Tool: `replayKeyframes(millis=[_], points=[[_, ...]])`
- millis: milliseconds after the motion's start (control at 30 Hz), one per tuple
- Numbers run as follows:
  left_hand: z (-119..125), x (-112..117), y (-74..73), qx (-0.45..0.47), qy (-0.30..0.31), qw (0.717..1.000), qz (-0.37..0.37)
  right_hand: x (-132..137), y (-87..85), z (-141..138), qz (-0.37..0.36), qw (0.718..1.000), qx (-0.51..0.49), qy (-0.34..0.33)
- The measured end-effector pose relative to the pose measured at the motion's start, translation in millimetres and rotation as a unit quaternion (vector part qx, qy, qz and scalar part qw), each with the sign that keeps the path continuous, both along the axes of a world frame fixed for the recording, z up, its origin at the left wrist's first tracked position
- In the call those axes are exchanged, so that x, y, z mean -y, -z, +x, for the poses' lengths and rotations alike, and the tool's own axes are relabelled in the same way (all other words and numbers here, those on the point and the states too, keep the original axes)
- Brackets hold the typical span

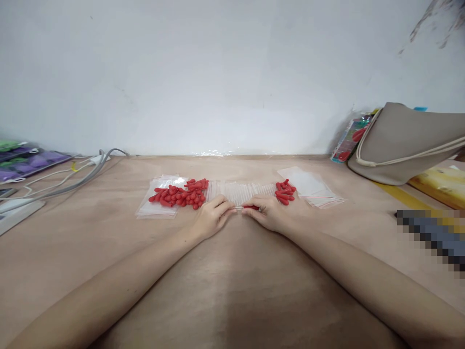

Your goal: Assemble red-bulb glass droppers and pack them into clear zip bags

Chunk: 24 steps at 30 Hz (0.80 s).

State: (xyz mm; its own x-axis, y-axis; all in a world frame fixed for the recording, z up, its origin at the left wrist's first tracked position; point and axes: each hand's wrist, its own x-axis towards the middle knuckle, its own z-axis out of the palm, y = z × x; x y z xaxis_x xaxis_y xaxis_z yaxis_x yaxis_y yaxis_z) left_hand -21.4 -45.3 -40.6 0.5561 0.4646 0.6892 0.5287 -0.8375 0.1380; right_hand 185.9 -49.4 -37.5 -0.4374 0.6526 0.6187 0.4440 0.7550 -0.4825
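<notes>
Between my two hands lies a thin clear dropper tube (238, 208), level and short in view. My left hand (214, 215) pinches its left part. My right hand (269, 213) is closed on a red rubber dropper bulb (251, 207) at the tube's right end; fingers partly hide the joint. Just beyond my hands, many clear tubes (241, 191) lie side by side in a row. Left of that row is a heap of red bulbs (178, 195). A smaller group of red bulbs (284, 192) sits at the row's right end.
Clear plastic bags lie under the left heap (145, 208) and at the right (314, 189). Grey and white cables (89, 174) cross the far left. A taupe bag (395, 140) and a yellow packet (441, 186) stand at right, by a blurred dark object (432, 235). A wall (232, 87) closes the back.
</notes>
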Motion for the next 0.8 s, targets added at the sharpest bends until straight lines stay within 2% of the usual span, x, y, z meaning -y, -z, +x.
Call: replayKeyframes(millis=[167,467,633,800], points=[[-1,1,-2.6,-0.008,-0.001,0.999,-0.041,1,-0.2,1,-0.055,0.998,0.021,-0.028],[-3,2,-3.1,0.016,0.014,0.998,-0.058,0,-4.7,8,-0.109,0.99,0.047,-0.079],[-4,1,-5.5,0.021,0.003,0.997,-0.069,0,-2.6,11,-0.11,0.994,0.007,-0.029],[-4,-1,-9.5,0.003,-0.019,0.999,-0.051,-4,0.1,15,-0.041,0.999,0.021,0.009]])
